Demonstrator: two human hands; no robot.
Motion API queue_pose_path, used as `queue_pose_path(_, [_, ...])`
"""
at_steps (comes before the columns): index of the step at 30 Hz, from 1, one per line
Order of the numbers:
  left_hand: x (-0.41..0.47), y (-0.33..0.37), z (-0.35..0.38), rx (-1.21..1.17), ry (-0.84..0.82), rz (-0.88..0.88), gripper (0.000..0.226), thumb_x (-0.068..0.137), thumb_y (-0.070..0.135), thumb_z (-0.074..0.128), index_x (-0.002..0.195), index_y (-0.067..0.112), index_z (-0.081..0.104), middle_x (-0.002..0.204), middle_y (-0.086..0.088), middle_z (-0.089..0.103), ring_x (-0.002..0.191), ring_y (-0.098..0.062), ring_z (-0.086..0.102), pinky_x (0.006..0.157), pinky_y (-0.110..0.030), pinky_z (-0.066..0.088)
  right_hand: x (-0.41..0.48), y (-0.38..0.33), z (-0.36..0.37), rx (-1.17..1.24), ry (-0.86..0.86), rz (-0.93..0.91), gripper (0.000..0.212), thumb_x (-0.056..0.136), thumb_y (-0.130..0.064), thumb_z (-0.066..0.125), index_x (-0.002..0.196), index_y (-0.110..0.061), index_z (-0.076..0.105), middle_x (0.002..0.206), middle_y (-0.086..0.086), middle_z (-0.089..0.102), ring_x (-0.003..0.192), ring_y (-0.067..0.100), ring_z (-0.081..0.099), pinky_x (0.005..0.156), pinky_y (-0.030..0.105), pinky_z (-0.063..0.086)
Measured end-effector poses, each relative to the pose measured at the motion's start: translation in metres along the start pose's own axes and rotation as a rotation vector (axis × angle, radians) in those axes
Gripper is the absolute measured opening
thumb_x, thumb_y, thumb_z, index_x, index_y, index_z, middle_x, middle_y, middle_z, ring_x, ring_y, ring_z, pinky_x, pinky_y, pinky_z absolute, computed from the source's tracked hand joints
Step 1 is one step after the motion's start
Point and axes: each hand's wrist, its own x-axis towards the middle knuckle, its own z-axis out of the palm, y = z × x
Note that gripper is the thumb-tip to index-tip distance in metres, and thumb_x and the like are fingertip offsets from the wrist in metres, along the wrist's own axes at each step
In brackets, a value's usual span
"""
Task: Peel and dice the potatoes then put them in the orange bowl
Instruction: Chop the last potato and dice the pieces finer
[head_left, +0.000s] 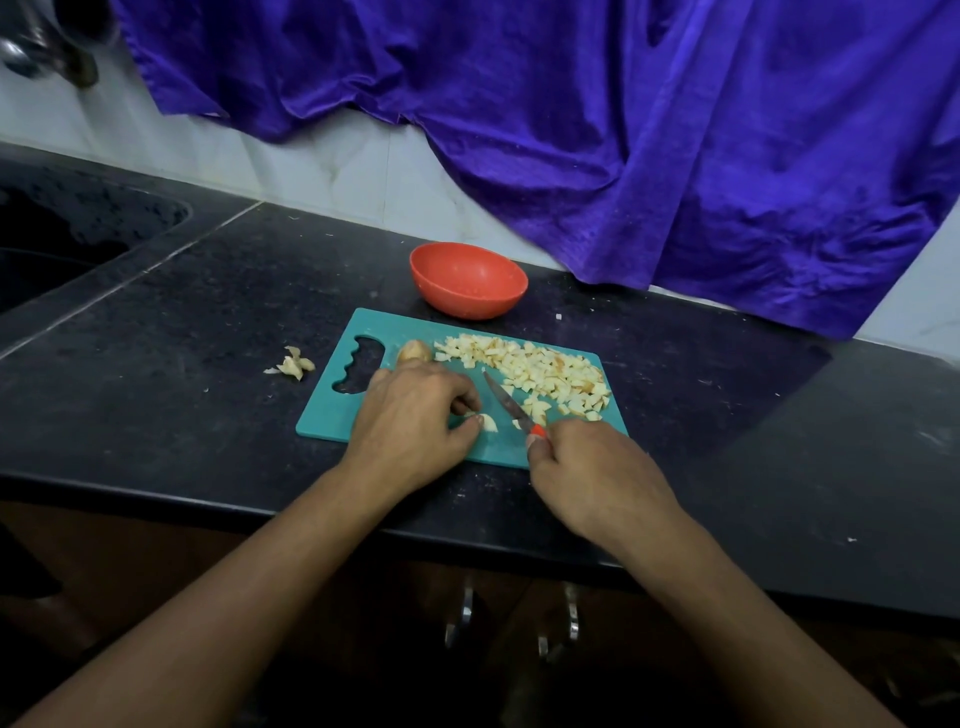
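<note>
A: While the left hand (415, 415) pinches a small potato slice (485, 421) between curled fingertips, item one: hazard?

B: Knife (506, 402), blade angled just beside those fingertips; a slip off so small a piece could nick them. Right hand (587, 483) closed round the red handle.

A: Item two: stock?

B: Diced potato (540, 376) heaped on the far right of the teal cutting board (332, 410); one unpeeled potato (414, 352) behind the left hand. Orange bowl (469, 279) empty, just beyond the board.

A: Item three: edges, room?

B: Dice near the board's right edge could scatter when swept. Board's near edge close to the counter (182, 338) lip. Open counter left and right; peels (296, 362) lie left.
</note>
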Motion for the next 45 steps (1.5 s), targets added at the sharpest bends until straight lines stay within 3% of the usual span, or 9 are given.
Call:
queue_pose_path(4, [0.0, 0.0, -0.001, -0.04, 0.007, -0.016, 0.019, 0.086, 0.033, 0.07, 0.105, 0.034, 0.072, 0.089, 0.02, 0.067, 0.094, -0.005, 0.055, 0.093, -0.04, 0.048, 0.001, -0.005, 0.001, 0.007, -0.007, 0.001, 0.035, 0.107, -0.049, 0.038, 0.1, -0.024, 0.06, 0.089, -0.003, 0.06, 0.08, 0.012, 0.058, 0.066, 0.032, 0.047])
queue_pose_path(10, [-0.001, 0.0, 0.0, 0.154, 0.03, -0.077, 0.033, 0.087, 0.052, 0.062, 0.111, 0.032, 0.07, 0.107, 0.011, 0.064, 0.105, -0.015, 0.055, 0.088, -0.041, 0.044, -0.001, -0.004, 0.001, 0.011, -0.012, 0.003, 0.034, 0.107, -0.05, 0.038, 0.099, -0.025, 0.06, 0.088, -0.004, 0.059, 0.079, 0.011, 0.058, 0.065, 0.031, 0.048])
queue_pose_path(15, [-0.003, 0.003, 0.0, 0.241, 0.033, -0.036, 0.034, 0.09, 0.053, 0.056, 0.11, 0.03, 0.072, 0.107, 0.009, 0.068, 0.107, -0.016, 0.055, 0.089, -0.04, 0.042, 0.0, 0.002, -0.001, 0.012, 0.005, -0.002, 0.036, 0.107, -0.049, 0.037, 0.094, -0.024, 0.059, 0.086, -0.003, 0.06, 0.077, 0.011, 0.059, 0.062, 0.031, 0.044])
queue_pose_path(24, [0.0, 0.001, 0.001, 0.019, -0.031, 0.05, 0.026, 0.09, 0.033, 0.065, 0.114, 0.034, 0.074, 0.11, 0.013, 0.071, 0.108, -0.013, 0.058, 0.094, -0.039, 0.043, 0.003, -0.005, 0.01, 0.023, -0.017, 0.015, 0.035, 0.107, -0.048, 0.038, 0.099, -0.023, 0.062, 0.087, -0.003, 0.06, 0.08, 0.013, 0.059, 0.069, 0.034, 0.049])
queue_pose_path(30, [-0.001, 0.0, 0.002, 0.019, -0.067, 0.072, 0.033, 0.092, 0.05, 0.061, 0.119, 0.034, 0.071, 0.113, 0.012, 0.066, 0.112, -0.013, 0.055, 0.095, -0.04, 0.042, 0.007, 0.0, 0.011, 0.033, -0.021, 0.04, 0.035, 0.107, -0.049, 0.038, 0.102, -0.023, 0.061, 0.09, -0.003, 0.06, 0.082, 0.013, 0.06, 0.07, 0.034, 0.051])
queue_pose_path(35, [0.005, 0.002, 0.006, 0.012, -0.019, 0.02, 0.02, 0.091, 0.051, 0.064, 0.101, 0.035, 0.07, 0.102, 0.015, 0.067, 0.103, -0.012, 0.057, 0.091, -0.04, 0.045, 0.01, 0.005, 0.009, 0.025, -0.029, 0.049, 0.036, 0.107, -0.051, 0.037, 0.101, -0.024, 0.061, 0.091, -0.003, 0.06, 0.082, 0.013, 0.06, 0.069, 0.033, 0.051])
queue_pose_path(39, [0.007, 0.003, 0.01, 0.018, 0.021, -0.004, 0.022, 0.089, 0.055, 0.067, 0.093, 0.033, 0.068, 0.094, 0.016, 0.065, 0.096, -0.01, 0.058, 0.082, -0.037, 0.045, 0.009, 0.005, 0.008, 0.016, 0.003, 0.039, 0.037, 0.107, -0.051, 0.036, 0.099, -0.024, 0.06, 0.089, -0.003, 0.06, 0.08, 0.012, 0.059, 0.065, 0.032, 0.049])
queue_pose_path(45, [0.003, 0.004, 0.006, 0.012, 0.045, 0.046, 0.023, 0.092, 0.043, 0.063, 0.111, 0.034, 0.071, 0.094, 0.015, 0.067, 0.096, -0.013, 0.058, 0.079, -0.035, 0.044, 0.002, 0.001, 0.008, 0.05, -0.001, -0.001, 0.037, 0.108, -0.048, 0.038, 0.094, -0.023, 0.061, 0.083, -0.003, 0.061, 0.074, 0.011, 0.059, 0.059, 0.029, 0.041])
